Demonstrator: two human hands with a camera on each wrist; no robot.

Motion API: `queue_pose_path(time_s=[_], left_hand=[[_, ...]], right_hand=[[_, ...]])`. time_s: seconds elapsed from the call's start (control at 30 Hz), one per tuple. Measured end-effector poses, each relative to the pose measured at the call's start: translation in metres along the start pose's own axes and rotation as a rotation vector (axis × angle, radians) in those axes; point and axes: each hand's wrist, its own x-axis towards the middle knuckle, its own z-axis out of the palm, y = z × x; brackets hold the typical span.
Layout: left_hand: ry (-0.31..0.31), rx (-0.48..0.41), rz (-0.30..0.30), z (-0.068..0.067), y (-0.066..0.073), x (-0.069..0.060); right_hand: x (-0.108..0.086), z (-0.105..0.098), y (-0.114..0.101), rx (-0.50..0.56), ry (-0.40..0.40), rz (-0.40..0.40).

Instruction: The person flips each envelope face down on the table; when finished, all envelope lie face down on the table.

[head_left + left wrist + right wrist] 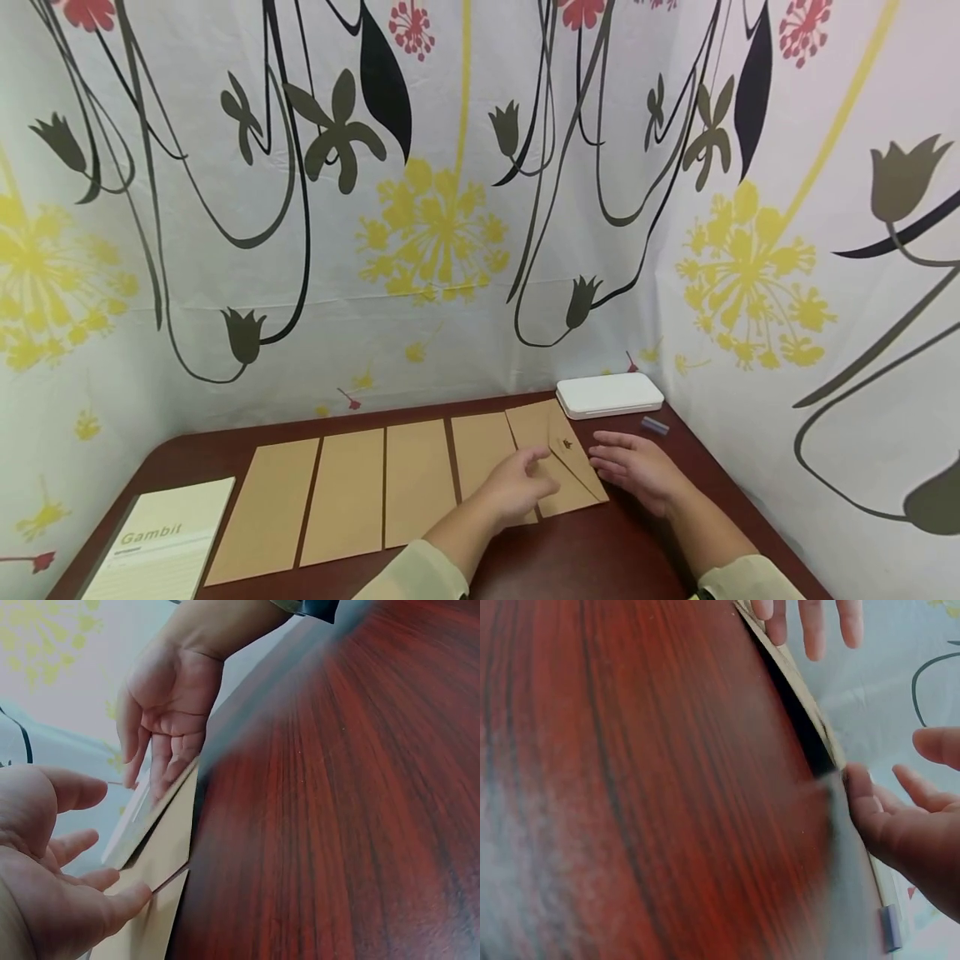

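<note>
A brown kraft envelope point(577, 490) with a pointed flap and a small dark emblem lies at the right end of a row of brown envelopes. My left hand point(517, 486) is over its left part, fingers loosely bent and apart, holding nothing. By the envelope's right edge is my right hand point(637, 471), its fingers extended toward it. In the right wrist view, the right fingertips point(859, 796) meet the corner of the envelope point(810, 701), and a dark gap shows beneath its near edge. The left wrist view has both palms facing the envelopes point(161, 847).
Several more envelopes point(345, 492) extend leftward, side by side. A notebook marked "Gambit" point(161, 542) lies at the far left. At the back right are a white case point(609, 395) and a small bluish-grey stick point(655, 426). Patterned curtains point(442, 350) border the dark red table point(570, 567).
</note>
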Motion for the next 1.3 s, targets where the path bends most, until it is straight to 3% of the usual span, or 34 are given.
queue_pose_path(time_s=[0.27,0.5,0.83,1.0,1.13,1.3], left_hand=[[-0.042,0.048,0.021,0.002,0.004,0.001],[-0.027,-0.028,0.106,0.012,0.003,0.005],[0.009,-0.128,0.081,0.015,0.013,0.003],[0.047,-0.141,0.073,0.017,0.018,0.000],[0.092,-0.207,0.072,0.019,0.021,-0.002],[0.159,-0.257,0.112,0.017,0.023,-0.007]], right_hand=[[0.002,0.003,-0.001,0.045,-0.118,-0.105],[-0.006,0.021,-0.007,0.116,-0.135,-0.123],[-0.017,0.038,-0.018,0.101,-0.146,-0.134],[-0.017,0.047,-0.020,0.104,-0.144,-0.135],[-0.016,0.050,-0.017,0.106,-0.161,-0.130],[-0.013,0.053,-0.013,0.079,-0.173,-0.075]])
